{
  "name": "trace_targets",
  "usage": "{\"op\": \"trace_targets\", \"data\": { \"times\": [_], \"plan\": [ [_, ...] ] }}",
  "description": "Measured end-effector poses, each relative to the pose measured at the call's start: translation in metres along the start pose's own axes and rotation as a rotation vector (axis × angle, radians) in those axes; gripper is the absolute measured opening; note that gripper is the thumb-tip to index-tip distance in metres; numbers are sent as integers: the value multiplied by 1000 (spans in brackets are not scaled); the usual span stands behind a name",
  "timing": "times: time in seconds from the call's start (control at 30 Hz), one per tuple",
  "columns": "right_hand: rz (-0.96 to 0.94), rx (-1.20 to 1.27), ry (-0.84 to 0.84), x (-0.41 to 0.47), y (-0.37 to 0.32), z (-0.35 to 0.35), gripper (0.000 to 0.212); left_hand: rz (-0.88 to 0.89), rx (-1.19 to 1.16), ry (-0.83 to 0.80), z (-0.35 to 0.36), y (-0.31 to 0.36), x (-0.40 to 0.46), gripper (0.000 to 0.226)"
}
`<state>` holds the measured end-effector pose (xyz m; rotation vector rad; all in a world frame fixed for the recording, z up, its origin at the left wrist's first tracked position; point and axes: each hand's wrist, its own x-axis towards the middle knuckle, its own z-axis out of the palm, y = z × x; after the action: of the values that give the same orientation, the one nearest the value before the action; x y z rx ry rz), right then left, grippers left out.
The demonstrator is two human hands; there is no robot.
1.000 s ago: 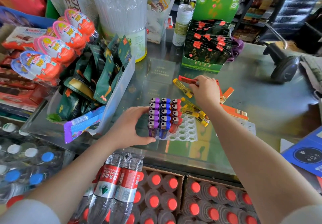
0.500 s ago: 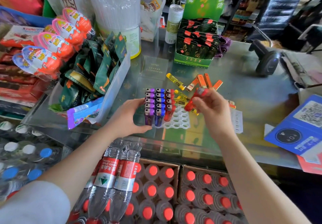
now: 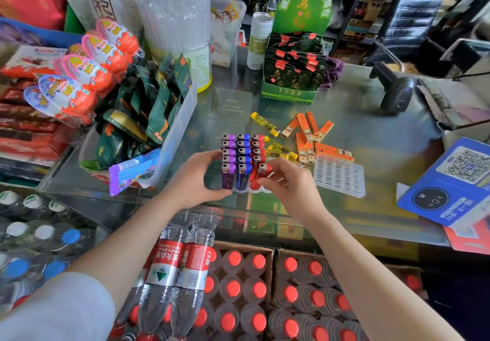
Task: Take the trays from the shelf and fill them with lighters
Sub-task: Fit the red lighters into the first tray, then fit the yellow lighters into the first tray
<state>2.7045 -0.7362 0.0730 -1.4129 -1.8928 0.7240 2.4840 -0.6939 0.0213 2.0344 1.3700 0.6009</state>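
Note:
A white slotted tray (image 3: 242,190) on the glass counter holds upright rows of purple, blue and red lighters (image 3: 241,152). My left hand (image 3: 197,179) grips the tray's left side, fingers against the purple row. My right hand (image 3: 287,181) pinches a red lighter (image 3: 261,175) at the near end of the red row, tilted over the tray. Loose yellow lighters (image 3: 278,149) and orange lighters (image 3: 307,131) lie just behind and to the right. A second, empty clear tray (image 3: 338,175) lies to the right of my right hand.
A clear bin of green snack packs (image 3: 148,107) stands left of the tray. A green display box (image 3: 291,75) is behind, a barcode scanner (image 3: 395,91) at back right, a blue QR sign (image 3: 450,184) at right. Crates of red-capped bottles (image 3: 238,293) sit below the counter edge.
My right hand picked a red lighter from the loose pile, carried it toward me and brought it down to the near end of the red row. My left hand stayed on the tray.

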Motion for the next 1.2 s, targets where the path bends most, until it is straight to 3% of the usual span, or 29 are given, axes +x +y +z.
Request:
{"op": "trace_targets", "data": {
  "times": [0.17, 0.37, 0.5, 0.57, 0.67, 0.73, 0.97, 1.1, 1.2],
  "plan": [
    [4, -27, 21, -1, 1, 2, 13, -1, -3, 6, -1, 2, -2, 77],
    [-43, -105, -16, 6, 6, -2, 22, -12, -22, -68, -11, 12, 5, 61],
    [-68, -120, -4, 6, 6, 1, 20, -28, 6, -77, -14, 18, 4, 66],
    [-17, -59, -12, 5, 6, 2, 13, -30, 25, -87, -13, 16, 4, 68],
    [114, 60, -22, 7, 9, -3, 19, -47, 38, -96, -13, 17, 4, 75],
    [84, -18, -40, 7, 11, -5, 13, -62, 15, -67, -14, 20, 2, 77],
    [-84, -222, -29, 6, 15, 5, 18, -59, 23, -49, -17, 28, -2, 75],
    [-163, -359, -114, -3, 25, 4, 18, -71, 33, -94, -20, 32, -4, 63],
    [-139, -292, -135, 4, 26, -5, 9, -77, 30, -75, -22, 35, -12, 58]
  ]
}}
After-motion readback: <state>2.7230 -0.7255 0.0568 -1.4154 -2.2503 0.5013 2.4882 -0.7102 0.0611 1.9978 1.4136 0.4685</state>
